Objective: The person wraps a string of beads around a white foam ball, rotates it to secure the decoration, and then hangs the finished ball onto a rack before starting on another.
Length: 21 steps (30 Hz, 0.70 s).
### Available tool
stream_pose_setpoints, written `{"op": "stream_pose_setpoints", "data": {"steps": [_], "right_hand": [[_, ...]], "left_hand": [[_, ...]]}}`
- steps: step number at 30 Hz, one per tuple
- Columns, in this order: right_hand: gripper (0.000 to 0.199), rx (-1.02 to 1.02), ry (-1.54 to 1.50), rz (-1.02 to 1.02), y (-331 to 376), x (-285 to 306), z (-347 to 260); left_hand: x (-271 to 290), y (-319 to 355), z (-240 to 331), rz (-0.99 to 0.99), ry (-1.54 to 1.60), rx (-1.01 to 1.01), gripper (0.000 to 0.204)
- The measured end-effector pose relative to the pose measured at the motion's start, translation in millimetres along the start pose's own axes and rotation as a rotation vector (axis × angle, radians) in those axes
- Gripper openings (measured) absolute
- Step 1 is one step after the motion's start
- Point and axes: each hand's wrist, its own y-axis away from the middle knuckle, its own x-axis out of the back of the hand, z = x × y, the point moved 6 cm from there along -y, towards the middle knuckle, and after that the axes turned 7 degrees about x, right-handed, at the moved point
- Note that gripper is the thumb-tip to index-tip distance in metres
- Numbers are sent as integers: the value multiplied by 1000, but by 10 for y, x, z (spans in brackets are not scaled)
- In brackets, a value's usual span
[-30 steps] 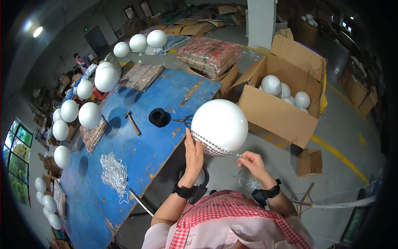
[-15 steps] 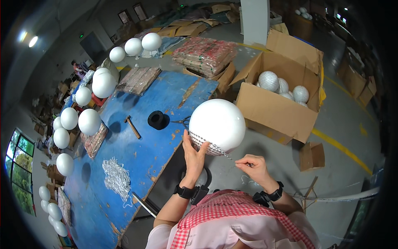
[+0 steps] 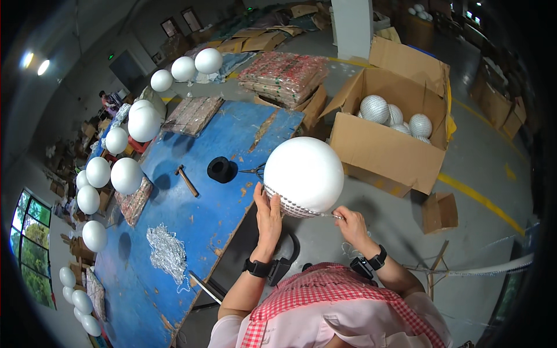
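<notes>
A large smooth white ball [image 3: 303,171] is in front of me, past the near edge of the blue table. Rows of a silver bead string [image 3: 290,209] wrap its lower left part. With fingers and thumb pressed on the ball's lower left side, my left hand [image 3: 268,219] steadies it over the beaded rows. My right hand [image 3: 351,225], to the lower right of the ball, pinches the loose run of the bead string and holds it taut against the ball's underside. The fingertips partly hide the string there.
On the blue table [image 3: 203,232] lie a hammer [image 3: 187,181], a black hat-shaped object [image 3: 221,169], scissors [image 3: 253,171] and a heap of silver bead string [image 3: 167,250]. A cardboard box [image 3: 386,152] at the right holds bead-covered balls. Several white balls [image 3: 126,176] line the left side.
My right hand has drawn slightly up and closer to the ball, bringing the string along its underside. The left thumb has shifted left, nearer the other fingers. The view has tilted slightly.
</notes>
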Motion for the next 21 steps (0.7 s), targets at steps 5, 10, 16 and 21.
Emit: {"op": "stream_pose_setpoints", "data": {"steps": [5,10,16,21], "right_hand": [[13,-351,-562,-234,103,-27,99],[12,-115,-551,-241,179,492,-647],[9,74,-303,32,211,745,-785],[6,-15,-301,112,263,668,-580]], "left_hand": [[-25,-71,-138,-40,-85,-108,84],[-77,-46,-124,-53,-31,-54,92],[-94,-60,-125,-21,7,-26,90],[-116,-22,-69,-24,81,-9,88]]}}
